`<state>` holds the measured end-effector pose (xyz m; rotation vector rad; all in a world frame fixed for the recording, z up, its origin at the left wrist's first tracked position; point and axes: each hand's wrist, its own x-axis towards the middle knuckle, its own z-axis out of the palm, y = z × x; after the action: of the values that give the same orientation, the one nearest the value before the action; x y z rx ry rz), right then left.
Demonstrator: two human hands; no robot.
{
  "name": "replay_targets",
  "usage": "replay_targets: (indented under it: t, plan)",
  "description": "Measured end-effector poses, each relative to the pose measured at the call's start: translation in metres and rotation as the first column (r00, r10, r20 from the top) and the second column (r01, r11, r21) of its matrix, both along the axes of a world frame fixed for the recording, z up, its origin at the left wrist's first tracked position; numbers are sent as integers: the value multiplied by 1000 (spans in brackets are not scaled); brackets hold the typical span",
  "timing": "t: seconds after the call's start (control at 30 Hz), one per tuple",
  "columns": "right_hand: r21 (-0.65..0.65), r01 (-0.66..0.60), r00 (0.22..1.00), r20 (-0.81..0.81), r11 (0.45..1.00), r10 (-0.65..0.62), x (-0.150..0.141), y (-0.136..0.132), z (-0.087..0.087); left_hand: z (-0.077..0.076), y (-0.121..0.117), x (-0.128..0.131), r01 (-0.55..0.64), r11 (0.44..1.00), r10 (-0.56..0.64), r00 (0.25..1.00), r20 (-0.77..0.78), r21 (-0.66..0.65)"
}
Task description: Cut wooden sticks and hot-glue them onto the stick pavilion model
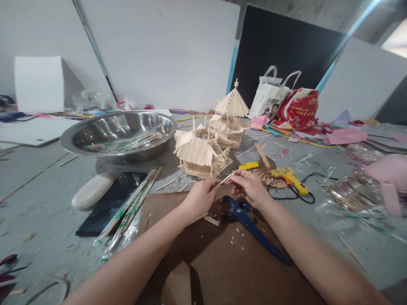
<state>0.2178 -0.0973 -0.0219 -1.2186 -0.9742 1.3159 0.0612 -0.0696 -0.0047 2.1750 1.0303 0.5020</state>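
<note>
My left hand (201, 195) and my right hand (251, 186) meet over a brown cardboard sheet (219, 258). Both pinch the same short wooden stick (226, 178), one at each end, fingers closed. Blue-handled cutters (254, 226) lie on the cardboard just under my right wrist. A few cut stick pieces (211, 220) and crumbs rest beside them. A stick-built model house (200, 154) stands just beyond my hands, with a second, pointed-roof model (231, 114) behind it.
A steel bowl (118, 134) with sticks sits at the back left. A black phone (112, 202), a white case (93, 190) and wrapped chopsticks (132, 207) lie left. A yellow glue gun (288, 177) with black cord is right. Bags (286, 103) and coloured paper stand behind.
</note>
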Motion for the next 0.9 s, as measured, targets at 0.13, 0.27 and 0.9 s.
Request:
replay_targets:
  t: [0.13, 0.27, 0.9]
  plan:
    - [10, 41, 999, 16, 999, -42, 5, 2, -2, -8, 3, -3, -28, 995, 40, 992, -121, 101]
    - [188, 136, 951, 249, 973, -181, 12, 3, 2, -15, 6, -6, -76, 975, 136, 947, -292, 208]
    - [425, -366, 432, 866, 828, -254, -5, -11, 7, -8, -6, 8, 51, 831, 323, 766, 556, -553]
